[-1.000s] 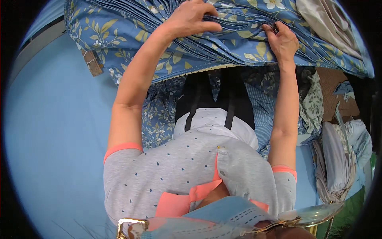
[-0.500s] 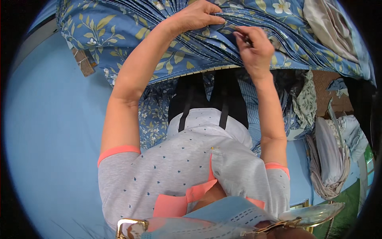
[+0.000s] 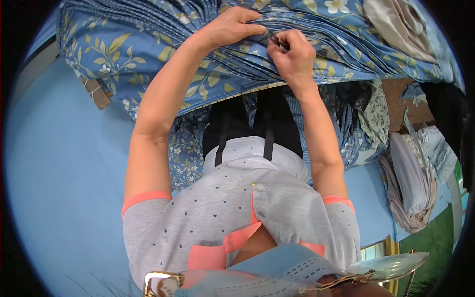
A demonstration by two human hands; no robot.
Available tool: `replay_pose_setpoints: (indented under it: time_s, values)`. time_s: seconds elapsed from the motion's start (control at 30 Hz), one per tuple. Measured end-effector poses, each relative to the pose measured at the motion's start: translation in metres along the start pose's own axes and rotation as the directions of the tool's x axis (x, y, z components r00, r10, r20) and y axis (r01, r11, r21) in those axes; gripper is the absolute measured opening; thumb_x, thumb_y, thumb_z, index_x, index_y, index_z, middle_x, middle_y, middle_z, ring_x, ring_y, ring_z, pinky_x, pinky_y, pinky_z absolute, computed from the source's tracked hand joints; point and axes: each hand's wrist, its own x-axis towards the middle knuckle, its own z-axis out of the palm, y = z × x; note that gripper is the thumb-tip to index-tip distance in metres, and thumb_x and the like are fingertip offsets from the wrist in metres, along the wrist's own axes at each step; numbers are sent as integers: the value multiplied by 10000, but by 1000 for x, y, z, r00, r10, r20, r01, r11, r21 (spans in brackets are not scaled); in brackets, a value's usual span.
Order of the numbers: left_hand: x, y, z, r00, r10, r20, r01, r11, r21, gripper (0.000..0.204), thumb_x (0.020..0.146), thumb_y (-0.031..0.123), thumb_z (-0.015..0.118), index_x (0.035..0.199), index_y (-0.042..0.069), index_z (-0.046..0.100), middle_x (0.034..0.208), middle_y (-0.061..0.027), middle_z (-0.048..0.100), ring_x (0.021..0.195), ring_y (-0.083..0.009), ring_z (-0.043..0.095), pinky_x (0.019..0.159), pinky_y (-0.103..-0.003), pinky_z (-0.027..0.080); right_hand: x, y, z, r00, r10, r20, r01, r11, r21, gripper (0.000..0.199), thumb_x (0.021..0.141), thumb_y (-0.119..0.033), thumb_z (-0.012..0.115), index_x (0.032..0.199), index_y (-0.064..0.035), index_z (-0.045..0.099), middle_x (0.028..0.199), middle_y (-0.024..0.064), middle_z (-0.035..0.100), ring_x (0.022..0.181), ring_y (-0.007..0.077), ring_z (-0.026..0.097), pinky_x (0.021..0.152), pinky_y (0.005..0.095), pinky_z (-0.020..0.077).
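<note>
A large blue fabric with leaf and white flower print spreads in many gathered folds across the top of the head view. My left hand rests on these folds, its thumb and forefinger stretched to the right with a gap between them. Just to its right, my right hand is closed around a small dark hand tool, whose tip points toward my left fingertips. The tool's exact kind is hard to make out, as the fingers cover most of it.
A beige cloth lies on the fabric at the far right. Bundled grey and beige cloths sit at the right, beside a blue surface. More printed fabric hangs below the near edge. A wooden piece tied with string sticks out at left.
My right hand has moved left with the dark tool, close to my left fingertips. My left hand stays on the folds; the whole view has shifted slightly.
</note>
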Motion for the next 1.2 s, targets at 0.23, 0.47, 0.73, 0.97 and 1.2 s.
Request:
replay_pose_setpoints:
  time_s: [0.23, 0.47, 0.73, 0.97, 1.2]
  values:
    - [-9, 2, 8, 989, 41, -142, -56, 993, -104, 315, 946, 281, 693, 970, -31, 659, 745, -58, 577, 717, -133, 509, 667, -341, 446, -95, 6, -118, 975, 195, 109, -176, 971, -163, 186, 816, -11, 782, 887, -27, 610, 747, 58, 588, 632, 165, 547, 600, 287, 460]
    - [-10, -7, 4, 990, 37, -137, -32, 999, 40, 240, 975, 221, 703, 1123, 33, 690, 905, -1, 654, 837, -94, 590, 732, -285, 491, -111, 7, -134, 962, 268, 51, -257, 953, -157, 368, 837, 7, 793, 1182, -92, 714, 940, 54, 698, 698, 106, 603, 640, 235, 494]
    - [-44, 27, 0, 658, 717, -232, -493, 642, 588, 257, 861, 161, 807, 1093, 86, 724, 1029, -19, 702, 913, -197, 652, 758, -330, 514, -63, 28, -111, 982, 50, 181, -19, 985, -171, 403, 770, -22, 840, 1149, -79, 718, 1156, 71, 684, 911, 203, 716, 762, 307, 585]
    - [-72, 21, 16, 805, 587, -93, -403, 653, 641, 360, 757, 197, 861, 1090, 122, 743, 1088, -15, 702, 1027, -233, 640, 844, -390, 483, -62, 35, -121, 968, 51, 245, -1, 980, -198, 412, 764, -26, 846, 1153, -76, 724, 1140, 67, 684, 855, 178, 695, 738, 272, 562]
    - [-72, 41, 49, 728, 659, -190, -411, 641, 648, 301, 721, 172, 854, 987, 108, 729, 971, -11, 679, 897, -218, 651, 762, -355, 488, -56, 8, -81, 961, 48, 271, -60, 997, 38, 334, 804, 28, 791, 1118, -73, 743, 1002, 68, 687, 819, 184, 692, 715, 281, 551]
